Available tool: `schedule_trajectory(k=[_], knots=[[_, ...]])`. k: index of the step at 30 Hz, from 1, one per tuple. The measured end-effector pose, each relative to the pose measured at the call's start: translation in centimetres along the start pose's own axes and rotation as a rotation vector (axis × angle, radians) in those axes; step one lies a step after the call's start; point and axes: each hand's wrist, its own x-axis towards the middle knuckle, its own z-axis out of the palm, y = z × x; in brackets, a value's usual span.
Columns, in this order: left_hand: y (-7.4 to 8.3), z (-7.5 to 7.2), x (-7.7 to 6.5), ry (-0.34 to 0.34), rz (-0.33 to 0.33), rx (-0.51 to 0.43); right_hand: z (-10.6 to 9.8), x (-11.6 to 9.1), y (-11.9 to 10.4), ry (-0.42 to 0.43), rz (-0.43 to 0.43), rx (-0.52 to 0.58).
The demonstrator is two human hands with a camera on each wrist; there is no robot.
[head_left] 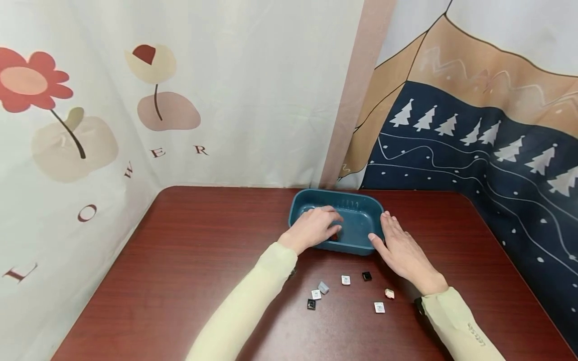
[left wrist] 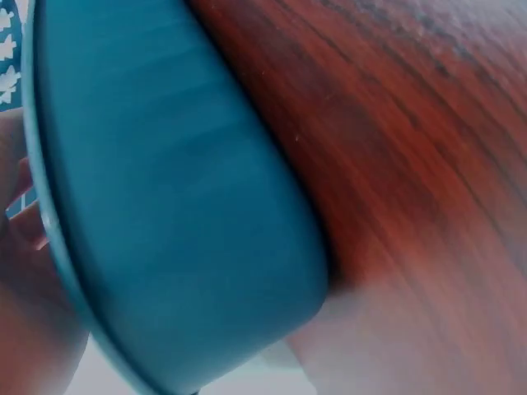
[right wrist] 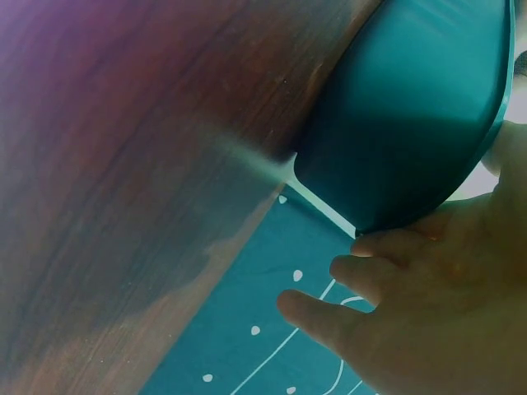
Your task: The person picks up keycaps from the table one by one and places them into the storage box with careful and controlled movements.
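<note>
A teal plastic basin (head_left: 361,248) sits at the back of the table. My left hand (head_left: 314,226) reaches over its near left rim, fingers bent down inside. Beneath the thumb shows a small dark red piece (head_left: 334,237); I cannot tell whether the hand holds it. In the left wrist view the basin's outer wall (left wrist: 181,189) hides most of that hand. My right hand (head_left: 402,249) rests against the basin's right end with straight fingers, thumb over the rim. The right wrist view shows those fingers (right wrist: 321,317) spread beside the basin's corner.
Several small square pieces lie in front of the basin: white ones (head_left: 379,308), black ones (head_left: 367,276), a grey one (head_left: 323,287) and a cream one (head_left: 389,294). The reddish-brown table (head_left: 203,260) meets printed curtains (head_left: 253,100) at the back and sides.
</note>
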Motion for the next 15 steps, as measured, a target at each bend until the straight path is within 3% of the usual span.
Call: schedule_trajectory(k=[8, 15], knots=[[-0.9, -1.6, -2.2, 0.202, 0.065, 0.049, 0.0, 0.1, -0.2, -0.006, 0.007, -0.004], [-2.7, -2.0, -5.0, 0.304, 0.0, 0.001, 0.0, 0.0, -0.1, -0.006, 0.01, 0.002]])
